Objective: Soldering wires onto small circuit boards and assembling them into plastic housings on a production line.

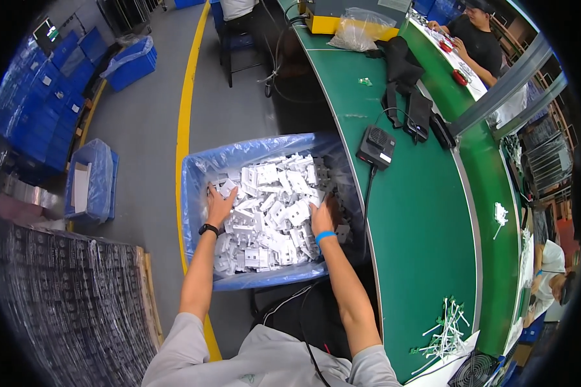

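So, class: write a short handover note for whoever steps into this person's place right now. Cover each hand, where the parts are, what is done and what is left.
Left hand: open, palm down on the white plastic parts, near the left side of the pile.
Right hand: pressed into the same pile on its right side; fingers partly buried, so the grip cannot be told.
Parts: heaped in the blue bin, lined with a plastic bag, on the floor beside the green bench.
Done: both hands are in the bin.
Left: no part lifted out yet; the heap looks full.

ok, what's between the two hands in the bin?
In the head view, only the heap of white plastic parts lies between the left hand and right hand, inside the blue-lined bin.
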Tool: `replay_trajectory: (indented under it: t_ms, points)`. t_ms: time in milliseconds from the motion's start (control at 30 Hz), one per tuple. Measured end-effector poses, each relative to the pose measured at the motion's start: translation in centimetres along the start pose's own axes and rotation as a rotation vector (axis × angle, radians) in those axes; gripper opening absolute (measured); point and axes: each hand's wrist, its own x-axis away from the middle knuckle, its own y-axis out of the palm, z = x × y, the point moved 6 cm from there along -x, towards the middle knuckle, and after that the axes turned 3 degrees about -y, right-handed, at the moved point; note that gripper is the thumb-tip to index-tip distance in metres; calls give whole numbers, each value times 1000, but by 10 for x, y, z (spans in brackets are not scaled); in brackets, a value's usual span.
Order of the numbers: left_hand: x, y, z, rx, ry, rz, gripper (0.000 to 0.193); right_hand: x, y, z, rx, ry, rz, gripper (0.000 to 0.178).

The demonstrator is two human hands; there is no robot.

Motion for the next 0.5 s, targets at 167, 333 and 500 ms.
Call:
replay_trajectory:
  t_ms: [167,333,500]
  points:
    - [-2,-41,-2,-183,-161,41,115,-11,19,-32,47,146,-199,32]
    - [-15,-9,28,-160,-129,113,95,-48,17,29,-188,16,-16,46]
    - [-9,-16,4,-242,-75,148,95,-52,14,-1,-302,116,-190,66]
